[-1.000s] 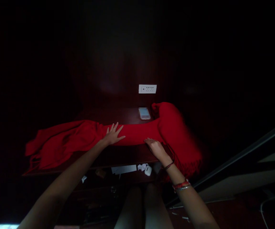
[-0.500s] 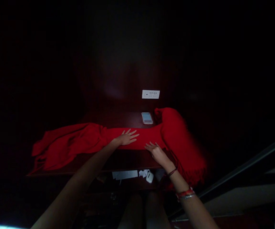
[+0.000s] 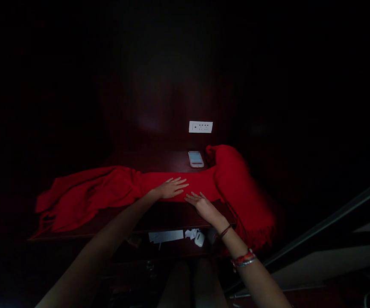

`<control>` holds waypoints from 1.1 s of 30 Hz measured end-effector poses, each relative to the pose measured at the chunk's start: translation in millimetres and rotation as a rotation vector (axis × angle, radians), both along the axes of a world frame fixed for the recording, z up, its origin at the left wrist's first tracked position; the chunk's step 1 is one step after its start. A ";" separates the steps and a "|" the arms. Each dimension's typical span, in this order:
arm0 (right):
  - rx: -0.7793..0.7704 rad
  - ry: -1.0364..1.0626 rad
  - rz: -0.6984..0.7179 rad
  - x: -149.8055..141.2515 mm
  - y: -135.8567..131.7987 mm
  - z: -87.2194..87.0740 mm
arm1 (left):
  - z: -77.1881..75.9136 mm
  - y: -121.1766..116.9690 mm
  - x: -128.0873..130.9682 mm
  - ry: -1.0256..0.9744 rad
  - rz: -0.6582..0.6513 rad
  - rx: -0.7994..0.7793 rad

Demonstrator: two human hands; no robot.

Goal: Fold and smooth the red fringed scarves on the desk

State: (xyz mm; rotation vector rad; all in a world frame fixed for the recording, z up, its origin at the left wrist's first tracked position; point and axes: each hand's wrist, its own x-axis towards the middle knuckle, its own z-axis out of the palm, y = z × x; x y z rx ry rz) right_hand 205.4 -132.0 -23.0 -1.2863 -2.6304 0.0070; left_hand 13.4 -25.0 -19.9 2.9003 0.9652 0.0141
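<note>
A red fringed scarf [image 3: 236, 188] lies across the dark wooden desk [image 3: 159, 218]. Its middle part is a flat, smooth strip, while the left part is loosely crumpled and the right part hangs over the desk's edge. On the flat strip rests my left hand [image 3: 171, 188], palm down with the fingers spread. My right hand [image 3: 202, 204] is just beside it, lying flat at the strip's near edge, its fingers stretched out on the cloth. Neither hand grips anything.
A phone [image 3: 196, 159] lies behind the scarf, below a white wall socket [image 3: 201, 127]. Under the desktop, a shelf or open drawer holds papers [image 3: 165, 236], a crumpled tissue [image 3: 191, 233] and a small white case [image 3: 199, 239]. A dark diagonal bar runs along the right.
My right hand has shifted left, closer to my left hand. The left hand has slid very slightly to the right along the scarf. The whole view has moved a little.
</note>
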 end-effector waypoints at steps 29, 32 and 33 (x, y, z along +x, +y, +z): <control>0.270 -0.070 -0.402 -9.6 -3.3 17.9 | 39.8 73.2 9.4 -0.344 0.266 -0.400; 0.249 0.147 -0.470 1.9 -5.5 31.5 | 57.9 71.2 16.5 -0.644 0.220 -0.587; 0.260 0.278 -0.480 6.0 -5.6 36.4 | 65.3 70.8 22.0 -0.762 0.203 -0.655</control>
